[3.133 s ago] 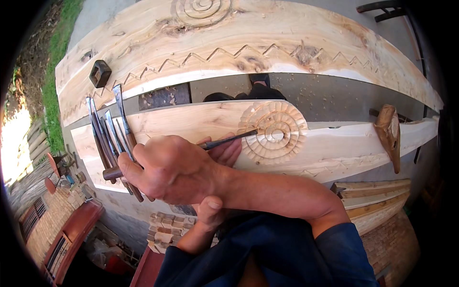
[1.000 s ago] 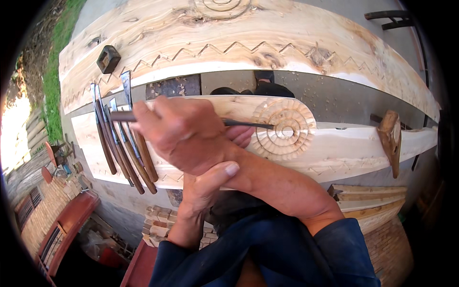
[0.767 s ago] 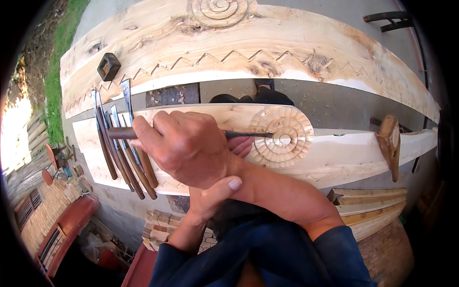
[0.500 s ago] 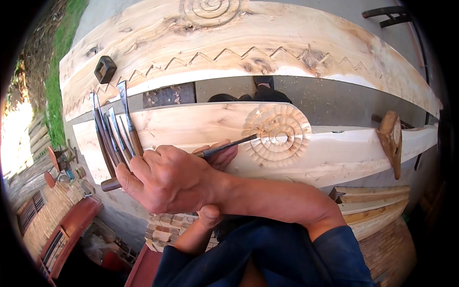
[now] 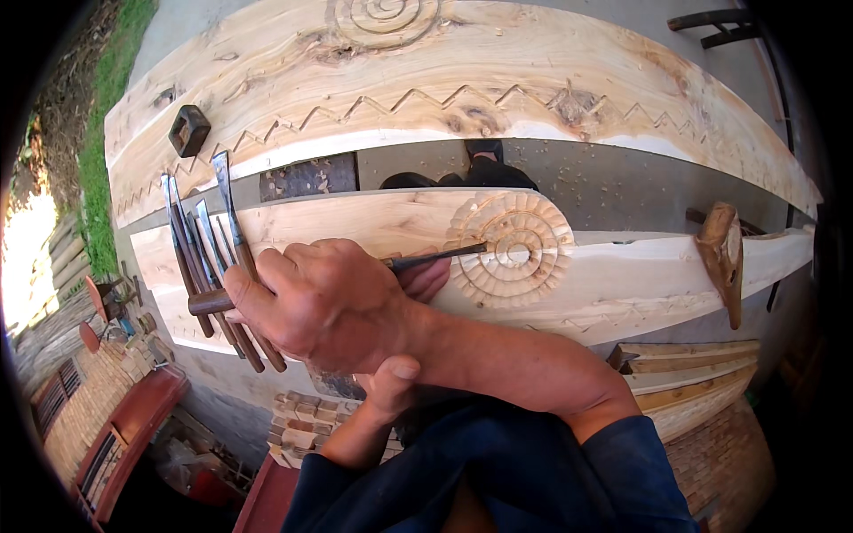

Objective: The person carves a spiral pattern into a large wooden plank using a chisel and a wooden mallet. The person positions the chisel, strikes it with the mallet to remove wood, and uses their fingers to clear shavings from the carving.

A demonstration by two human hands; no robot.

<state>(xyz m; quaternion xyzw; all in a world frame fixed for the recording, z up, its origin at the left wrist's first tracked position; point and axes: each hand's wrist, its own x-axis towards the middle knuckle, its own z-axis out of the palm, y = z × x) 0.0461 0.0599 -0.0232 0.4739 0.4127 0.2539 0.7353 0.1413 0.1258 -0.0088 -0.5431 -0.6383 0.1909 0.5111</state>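
My right hand (image 5: 315,302) grips the wooden-handled chisel (image 5: 208,303), whose narrow blade crosses rightward onto the carved spiral rosette (image 5: 511,249) in the near pale board (image 5: 355,218). Beneath it is my left hand (image 5: 391,382): its fingers curl at the chisel's shaft, partly hidden, and its thumb rests by my right wrist. Several other chisels (image 5: 191,244) lie side by side on the board, just left of my hands.
The far board (image 5: 622,62) carries a zigzag groove, a spiral and a black square block (image 5: 189,131). A wooden mallet-like tool (image 5: 720,262) rests at the near board's right. Stacked boards (image 5: 689,373) and small blocks (image 5: 302,426) lie below; my foot (image 5: 484,160) shows between the boards.
Both hands and the chisel have shifted down and up over the last second; since half a second ago they rose slightly, with the blade still over the rosette.
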